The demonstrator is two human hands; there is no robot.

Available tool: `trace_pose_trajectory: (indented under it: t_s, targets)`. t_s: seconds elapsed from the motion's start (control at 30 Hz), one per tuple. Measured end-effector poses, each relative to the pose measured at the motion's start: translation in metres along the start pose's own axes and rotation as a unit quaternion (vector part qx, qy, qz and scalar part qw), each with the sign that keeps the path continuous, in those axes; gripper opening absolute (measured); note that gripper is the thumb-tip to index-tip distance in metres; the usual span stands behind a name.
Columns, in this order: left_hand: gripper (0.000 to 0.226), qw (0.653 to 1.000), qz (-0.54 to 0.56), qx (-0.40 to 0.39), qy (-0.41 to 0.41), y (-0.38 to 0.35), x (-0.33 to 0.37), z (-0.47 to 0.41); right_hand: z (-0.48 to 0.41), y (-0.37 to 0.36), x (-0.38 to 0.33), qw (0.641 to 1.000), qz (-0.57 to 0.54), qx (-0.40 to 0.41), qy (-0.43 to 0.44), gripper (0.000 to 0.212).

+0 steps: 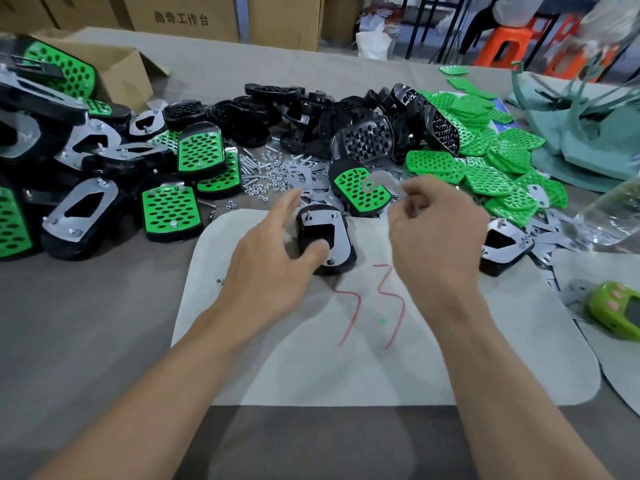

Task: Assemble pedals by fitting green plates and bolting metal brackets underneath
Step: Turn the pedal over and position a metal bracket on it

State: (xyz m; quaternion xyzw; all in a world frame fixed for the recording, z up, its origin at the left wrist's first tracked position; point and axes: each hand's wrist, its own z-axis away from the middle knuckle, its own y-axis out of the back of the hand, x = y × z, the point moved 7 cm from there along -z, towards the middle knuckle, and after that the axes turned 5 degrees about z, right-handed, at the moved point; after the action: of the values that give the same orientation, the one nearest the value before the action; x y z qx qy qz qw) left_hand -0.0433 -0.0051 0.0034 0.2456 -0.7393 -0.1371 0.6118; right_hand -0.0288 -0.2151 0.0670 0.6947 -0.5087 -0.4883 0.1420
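Box: a cardboard box (114, 67) sits at your far left on the table (86, 323), flaps open.
Left pile: pedals (69, 188) lie heaped beside the box. Some show green faces, others show metal undersides.
Hardware: nuts and bolts (263, 171) are scattered behind the mat, between the left pile and the black shells (311, 112).
Stray nut: one nut (219, 280) lies on the mat's left edge, just beside your wrist.
Left hand: your left hand (273, 258) has its fingers straight and spread. The thumb rests on the work pedal, and nothing is gripped.
Work pedal: the work pedal (325, 240) lies underside up at the far edge of the mat (346, 368), between your hands.
Fitted bracket: a fitted bracket (341, 233) lies flat on the work pedal, with bolt ends standing up through it.
Held bracket: a held bracket (379, 180) is lifted clear of the table and is blurred.
Right hand: your right hand (436, 230) has its fingers curled, pinching the held bracket.
Plated pedal: a plated pedal (360, 192) lies green face up, just behind the work pedal.
Green plates: loose green plates (495, 168) are heaped at the right, next to the shells.
Right pedal: a right pedal (504, 247) lies underside up on the mat's right edge.
Bottle: a clear bottle (609, 216) is at the far right.
Gadget: a green gadget (616, 310) is near the right edge.
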Motion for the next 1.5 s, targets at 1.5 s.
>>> trace_pose_trajectory:
  t_s: [1.5]
  targets:
    - [0.016,0.879,0.420,-0.005,0.226,-0.001,-0.010,-0.024,0.014,-0.069,-0.035,0.715,-0.585,-0.372,-0.086,0.019]
